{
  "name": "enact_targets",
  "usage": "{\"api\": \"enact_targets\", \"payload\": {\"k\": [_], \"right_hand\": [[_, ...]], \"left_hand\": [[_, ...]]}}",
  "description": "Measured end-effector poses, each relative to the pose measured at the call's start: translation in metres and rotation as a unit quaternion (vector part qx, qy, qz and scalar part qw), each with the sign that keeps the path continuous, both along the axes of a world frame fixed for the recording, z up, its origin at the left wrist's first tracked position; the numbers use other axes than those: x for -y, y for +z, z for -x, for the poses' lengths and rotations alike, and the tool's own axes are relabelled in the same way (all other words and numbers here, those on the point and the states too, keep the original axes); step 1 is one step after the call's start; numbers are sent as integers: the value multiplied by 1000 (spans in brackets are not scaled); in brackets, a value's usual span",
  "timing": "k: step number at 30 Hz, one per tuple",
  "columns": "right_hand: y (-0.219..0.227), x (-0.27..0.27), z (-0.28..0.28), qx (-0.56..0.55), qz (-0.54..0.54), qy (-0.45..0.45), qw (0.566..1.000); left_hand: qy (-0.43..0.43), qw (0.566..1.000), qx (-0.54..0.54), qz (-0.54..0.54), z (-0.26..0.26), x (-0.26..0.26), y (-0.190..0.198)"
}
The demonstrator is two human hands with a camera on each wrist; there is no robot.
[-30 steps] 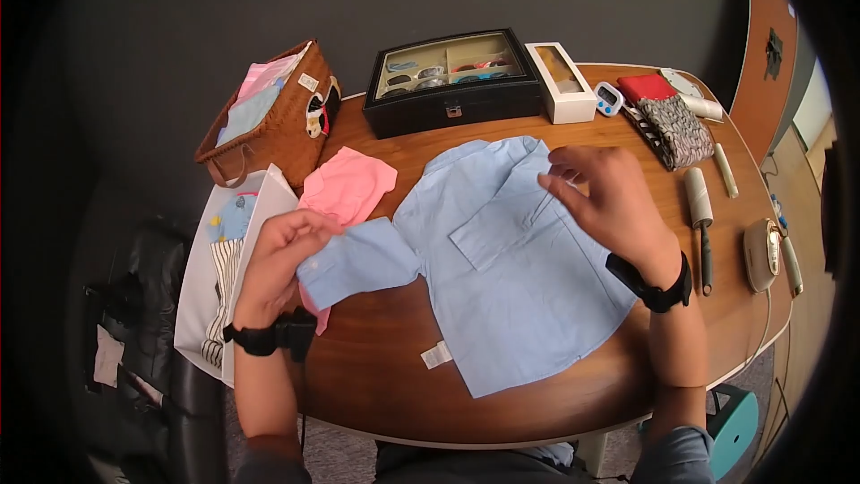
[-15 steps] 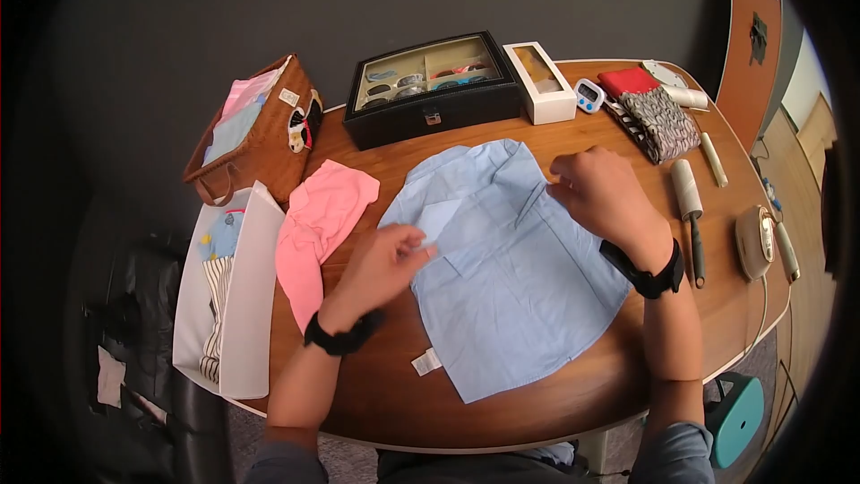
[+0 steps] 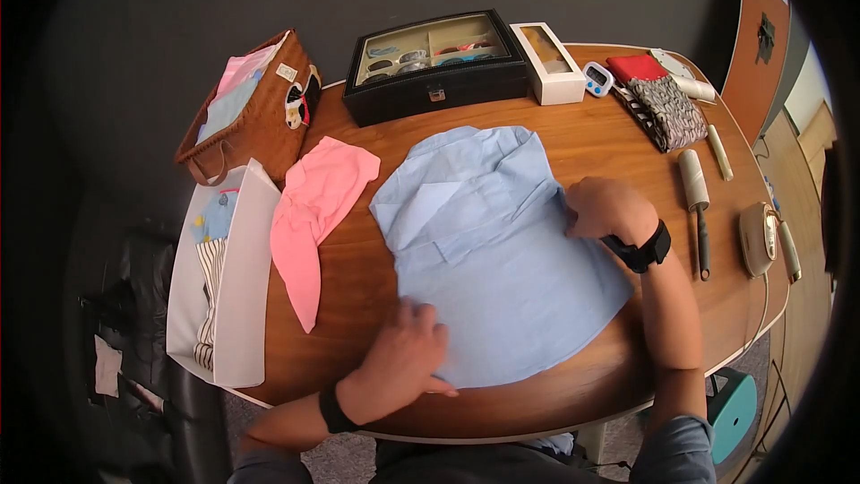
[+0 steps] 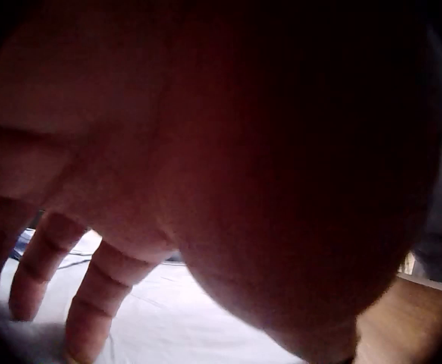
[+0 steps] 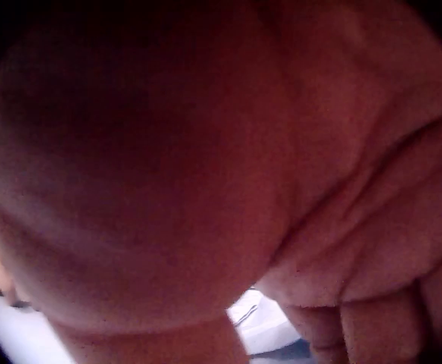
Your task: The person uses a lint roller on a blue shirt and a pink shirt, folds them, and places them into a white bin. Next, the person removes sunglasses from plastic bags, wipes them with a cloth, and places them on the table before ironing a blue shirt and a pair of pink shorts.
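In the head view a light blue shirt (image 3: 502,287) lies spread on the wooden table (image 3: 358,278), one sleeve folded over its upper part. My left hand (image 3: 403,358) rests at the shirt's lower left corner, its thumb by the hem. Its straight fingers (image 4: 100,303) reach down onto the pale cloth in the left wrist view. My right hand (image 3: 614,211) bends over the shirt's right side edge, thumb and fingers pointing down. Its fingertips are hidden, so I cannot tell whether they pinch the cloth. A crumpled pink garment (image 3: 313,215) lies left of the shirt.
At left stand a white bin (image 3: 242,305) with folded clothes and a brown basket (image 3: 269,125). Behind are a black sunglasses case (image 3: 430,103), a white box (image 3: 560,90) and a timer (image 3: 598,79). Folded fabrics (image 3: 667,112), a lint roller (image 3: 694,184) and a corded handheld device (image 3: 758,237) lie right.
My left hand let go of the blue sleeve, now folded over the shirt, and moved down to the lower left corner, covering the white tag. My right hand shifted slightly down along the right edge.
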State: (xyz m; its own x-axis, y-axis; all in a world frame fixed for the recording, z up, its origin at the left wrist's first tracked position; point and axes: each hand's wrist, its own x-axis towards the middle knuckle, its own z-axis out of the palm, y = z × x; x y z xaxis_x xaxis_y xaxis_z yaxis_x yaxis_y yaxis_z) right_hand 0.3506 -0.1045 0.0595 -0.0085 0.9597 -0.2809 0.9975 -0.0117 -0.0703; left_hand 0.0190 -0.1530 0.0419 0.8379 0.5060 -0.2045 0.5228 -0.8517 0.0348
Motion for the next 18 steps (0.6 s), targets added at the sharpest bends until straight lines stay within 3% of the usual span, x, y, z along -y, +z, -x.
{"api": "enact_targets", "payload": {"k": [3, 5, 6, 7, 8, 9, 10, 11, 13, 14, 18], "right_hand": [[17, 9, 19, -26, 78, 24, 996], [8, 12, 25, -25, -2, 59, 998], [-3, 12, 27, 6, -88, 79, 993], [-7, 13, 33, 5, -89, 81, 993], [-9, 12, 39, -10, -158, 82, 984], [-8, 11, 44, -25, -227, 81, 970], [-3, 11, 49, -40, -196, 88, 976], [-5, 12, 49, -37, -198, 88, 975], [-16, 12, 50, -32, -142, 148, 978], [-21, 10, 48, -46, -41, 125, 990], [-19, 19, 41, -29, -59, 131, 989]], "left_hand": [[17, 998, -37, 53, 25, -15, 13], [42, 992, -41, 111, 26, -29, 25], [99, 992, 22, 73, 25, -36, 24], [154, 984, 85, 33, 24, -44, 23], [155, 984, 86, 31, 23, -57, 18], [141, 975, 168, -35, 22, -72, 9], [124, 956, 247, -100, 22, -85, -2], [123, 955, 251, -102, 25, -94, -19], [113, 993, 34, 19, 28, -106, -39], [142, 988, 21, 59, 26, -108, -39], [164, 986, -1, 27, 32, -99, -27]]}}
